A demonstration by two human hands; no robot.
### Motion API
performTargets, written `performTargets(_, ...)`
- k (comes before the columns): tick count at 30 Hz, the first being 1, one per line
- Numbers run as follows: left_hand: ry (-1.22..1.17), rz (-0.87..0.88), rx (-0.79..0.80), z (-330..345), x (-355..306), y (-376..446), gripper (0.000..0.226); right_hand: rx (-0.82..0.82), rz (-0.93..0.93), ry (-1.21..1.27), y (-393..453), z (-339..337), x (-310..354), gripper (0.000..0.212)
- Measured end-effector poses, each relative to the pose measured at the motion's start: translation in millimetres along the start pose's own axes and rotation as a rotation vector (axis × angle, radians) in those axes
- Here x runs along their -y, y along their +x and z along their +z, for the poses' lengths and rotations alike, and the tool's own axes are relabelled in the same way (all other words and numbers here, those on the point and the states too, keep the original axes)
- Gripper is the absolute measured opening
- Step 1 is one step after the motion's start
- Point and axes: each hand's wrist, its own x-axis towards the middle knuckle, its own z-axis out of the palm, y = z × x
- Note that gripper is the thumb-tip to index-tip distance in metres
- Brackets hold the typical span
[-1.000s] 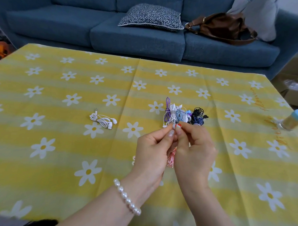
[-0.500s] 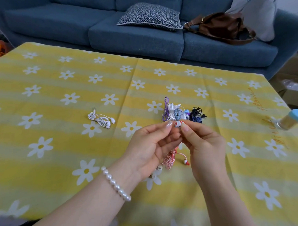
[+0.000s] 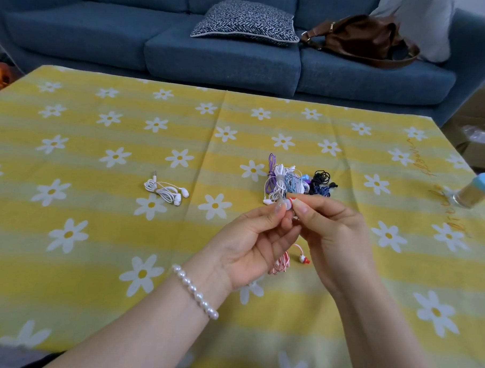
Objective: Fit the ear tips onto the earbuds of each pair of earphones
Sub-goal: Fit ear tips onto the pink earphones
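Left hand: fingertips pinch a small white ear tip, raised close for aim
Right hand: pinches the red earbud against that tip; red-and-white cable dangles below
Waiting: tangled heap of coloured earphones just behind; white coiled pair apart, left
Surface: yellow daisy-print tablecloth
Room: blue fabric sofa beyond

Orange script on tablecloth right edge; illegible
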Motion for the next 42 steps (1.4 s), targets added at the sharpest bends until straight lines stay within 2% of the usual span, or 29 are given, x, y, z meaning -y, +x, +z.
performTargets(12,-0.072,0.013,0.016,2,1,2,0.013,-0.128,-0.027,0.083,-3,9,-1,0.013)
performTargets(25,-0.094,0.0,0.005,0,4,5,0.012,-0.115,0.017,0.103,-6,12,-2,0.017)
performTargets(27,-0.067,0.006,0.002,-1,4,5,0.013,-0.144,0.022,0.061,-6,11,-2,0.014)
performTargets(30,0.007,0.029,-0.021,-3,1,8,0.026,-0.189,-0.008,-0.004,-2,7,-3,0.012)
performTargets(32,0.115,0.093,-0.053,-5,-2,9,0.023,-0.213,-0.017,-0.056,1,2,-2,0.01)
performTargets(37,0.417,0.319,-0.017,-7,-4,8,0.018,-0.141,0.006,-0.164,4,-5,1,0.011)
performTargets(42,0.471,0.389,-0.079,-6,-3,9,0.014,-0.052,0.006,-0.227,5,-7,2,0.01)
